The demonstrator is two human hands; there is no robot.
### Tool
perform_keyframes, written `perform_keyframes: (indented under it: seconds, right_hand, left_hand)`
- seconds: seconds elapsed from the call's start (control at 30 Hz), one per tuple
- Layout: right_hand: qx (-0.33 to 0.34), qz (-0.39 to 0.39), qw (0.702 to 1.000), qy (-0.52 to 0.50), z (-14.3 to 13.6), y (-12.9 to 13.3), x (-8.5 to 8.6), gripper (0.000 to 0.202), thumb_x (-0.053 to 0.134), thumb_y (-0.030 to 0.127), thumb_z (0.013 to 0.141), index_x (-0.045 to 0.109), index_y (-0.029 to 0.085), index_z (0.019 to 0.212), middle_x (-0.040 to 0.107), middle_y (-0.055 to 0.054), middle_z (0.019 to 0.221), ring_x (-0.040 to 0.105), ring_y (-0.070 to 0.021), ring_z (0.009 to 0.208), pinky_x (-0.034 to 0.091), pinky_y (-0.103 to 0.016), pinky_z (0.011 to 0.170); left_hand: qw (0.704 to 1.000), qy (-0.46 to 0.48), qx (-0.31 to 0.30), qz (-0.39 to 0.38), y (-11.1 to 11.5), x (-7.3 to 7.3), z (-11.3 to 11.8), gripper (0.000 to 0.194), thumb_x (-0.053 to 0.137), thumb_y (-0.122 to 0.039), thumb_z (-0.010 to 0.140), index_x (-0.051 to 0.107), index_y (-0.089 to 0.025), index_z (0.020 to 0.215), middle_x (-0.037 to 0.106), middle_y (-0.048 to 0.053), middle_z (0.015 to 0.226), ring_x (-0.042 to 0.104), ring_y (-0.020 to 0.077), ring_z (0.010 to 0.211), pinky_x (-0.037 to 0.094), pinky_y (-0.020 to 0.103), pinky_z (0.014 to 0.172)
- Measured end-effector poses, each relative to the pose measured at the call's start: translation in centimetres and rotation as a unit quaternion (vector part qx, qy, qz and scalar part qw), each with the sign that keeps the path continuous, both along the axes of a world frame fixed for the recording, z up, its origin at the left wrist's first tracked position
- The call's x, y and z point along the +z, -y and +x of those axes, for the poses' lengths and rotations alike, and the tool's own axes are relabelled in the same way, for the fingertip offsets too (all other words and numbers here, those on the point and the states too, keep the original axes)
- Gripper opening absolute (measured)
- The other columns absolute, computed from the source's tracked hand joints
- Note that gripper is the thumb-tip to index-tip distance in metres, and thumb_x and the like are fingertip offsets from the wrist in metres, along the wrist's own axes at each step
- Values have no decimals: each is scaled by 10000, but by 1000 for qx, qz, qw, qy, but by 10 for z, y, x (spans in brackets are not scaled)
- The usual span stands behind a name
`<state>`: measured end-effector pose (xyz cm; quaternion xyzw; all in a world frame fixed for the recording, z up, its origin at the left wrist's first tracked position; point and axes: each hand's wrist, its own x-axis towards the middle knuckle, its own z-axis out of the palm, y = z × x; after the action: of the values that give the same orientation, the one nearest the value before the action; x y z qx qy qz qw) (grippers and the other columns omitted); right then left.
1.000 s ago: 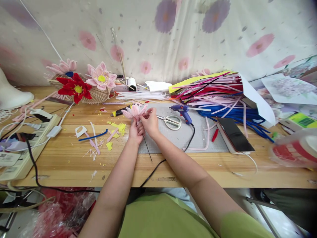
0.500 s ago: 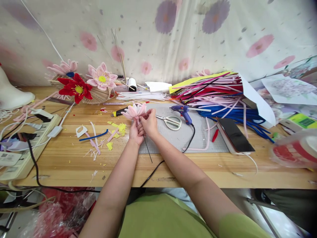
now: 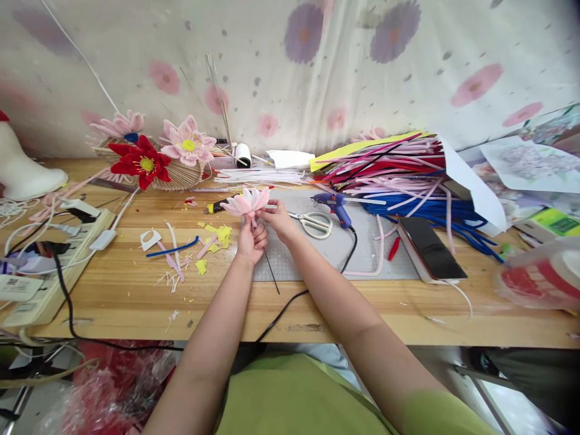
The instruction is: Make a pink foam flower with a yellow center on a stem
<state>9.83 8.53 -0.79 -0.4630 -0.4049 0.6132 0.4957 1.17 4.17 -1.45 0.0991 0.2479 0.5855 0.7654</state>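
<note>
A pink and white pipe-cleaner flower (image 3: pixel 246 202) is held upright over the left edge of the grey cutting mat (image 3: pixel 308 260). My left hand (image 3: pixel 252 243) is closed around its base, and a thin dark stem (image 3: pixel 272 273) sticks out below the fist. At the flower's right side, my right hand (image 3: pixel 278 220) pinches a lower petal between thumb and fingers. White-handled scissors (image 3: pixel 316 225) lie just right of that hand, with a blue glue gun (image 3: pixel 336 206) beyond them. Behind the flower is a partly hidden black and yellow tool (image 3: pixel 212 207).
Yellow scraps (image 3: pixel 221 235) and a blue pipe cleaner (image 3: pixel 172 249) lie on the left. Finished flowers, one of them red (image 3: pixel 144 163), stand behind. Pipe-cleaner bundles (image 3: pixel 385 163), a phone (image 3: pixel 432 246) and a plastic cup (image 3: pixel 541 272) are on the right. A power strip (image 3: pixel 54 284) sits far left.
My right hand has shifted slightly right, away from my left fingers, and its fingers are straighter at the petal. The flower remains in my left hand.
</note>
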Motion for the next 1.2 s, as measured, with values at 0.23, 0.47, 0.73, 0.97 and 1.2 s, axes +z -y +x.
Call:
perform_keyframes:
  seconds: [0.23, 0.47, 0.73, 0.97, 1.2]
  right_hand:
    - [27, -34, 998, -49, 5, 3, 1, 484, 725, 211, 546, 397, 206, 902, 604, 80, 641, 576, -91, 570, 442, -256, 628]
    - [7, -36, 996, -84, 10, 6, -3, 448, 703, 192, 561, 370, 210, 861, 628, 65, 649, 606, -108, 532, 471, -268, 590]
    - [-1, -31, 998, -48, 13, 2, 0, 453, 703, 175, 538, 363, 212, 834, 604, 79, 616, 566, -93, 531, 446, -260, 610]
    - [-9, -20, 1000, 20, 10, 2, 0, 501, 700, 221, 488, 322, 225, 817, 588, 87, 619, 562, -109, 553, 420, -256, 577]
    - [-8, 4, 998, 62, 9, 4, 2, 516, 702, 280, 501, 301, 234, 823, 610, 68, 657, 578, -122, 561, 420, -256, 562]
  left_hand:
    - [996, -51, -75, -21, -2, 2, -6, 374, 351, -478, 891, 546, -179, 779, 149, -103, 420, 127, 33, 274, 72, 103, 237]
    - [981, -176, -26, -72, -4, 1, 0, 373, 433, -459, 866, 574, -121, 797, 425, -53, 443, 412, 53, 341, 447, 180, 399]
    - [958, -256, 123, -33, -4, 10, 1, 115, 578, -189, 753, 633, -101, 802, 667, 69, 675, 654, 156, 612, 529, 264, 573]
    - [938, -315, 144, -14, -3, 7, 2, 164, 692, -234, 652, 666, -102, 745, 674, 67, 671, 639, 131, 580, 500, 208, 513]
    - [928, -325, 180, -19, -6, 4, 5, 132, 656, -221, 674, 662, -99, 723, 664, 55, 628, 609, 117, 508, 443, 179, 433]
